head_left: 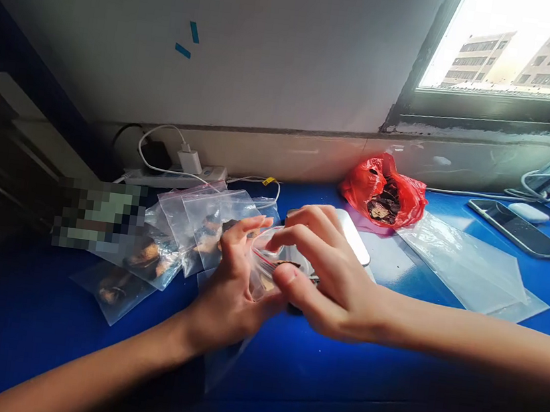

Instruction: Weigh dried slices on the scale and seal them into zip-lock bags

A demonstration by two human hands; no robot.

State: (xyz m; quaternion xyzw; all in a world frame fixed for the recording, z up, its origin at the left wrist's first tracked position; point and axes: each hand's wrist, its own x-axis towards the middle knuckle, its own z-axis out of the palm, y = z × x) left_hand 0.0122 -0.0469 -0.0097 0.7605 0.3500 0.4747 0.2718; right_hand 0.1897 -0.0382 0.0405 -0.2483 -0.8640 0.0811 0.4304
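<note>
My left hand (232,288) grips a clear zip-lock bag (261,274) with a red line along its mouth. The bag's mouth gapes between both hands. At that opening is my right hand (327,272), its thumb and fingers closed around a dried brown slice (290,263); fingers partly hide the slice. Below the right hand lies a silver-topped flat device (354,236), mostly covered. To the left, several clear bags (148,257) holding brown dried pieces overlap on the blue table (334,380).
A red plastic bag (409,199) of dark dried slices stands open by the wall. Flat clear bags (472,270) lie to its right, near a phone (520,228) and a white case (529,212). A power strip (213,175) with a white charger (190,159) sits at back left.
</note>
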